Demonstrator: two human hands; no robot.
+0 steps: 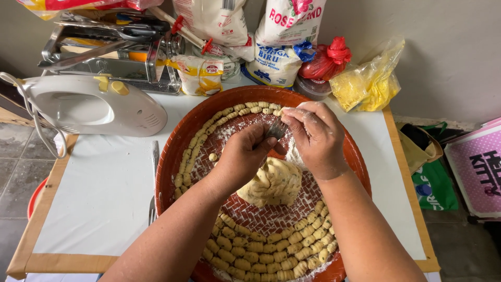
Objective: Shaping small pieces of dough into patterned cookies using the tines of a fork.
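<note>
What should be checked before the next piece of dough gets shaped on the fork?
1. Fork held: ok, between the left hand and right hand, over the tray.
2. Piece on the fork: cannot tell, fingers hide it.
3. Dough lump within reach: ok, just below both hands.
4. Free room on the tray: ok, bare floured weave shows beside the lump.
5. Shaped pieces out of the way: ok, rowed along the rim, though one stray piece lies apart.
6. Hands floured: ok, white dusting on the right hand.
</note>
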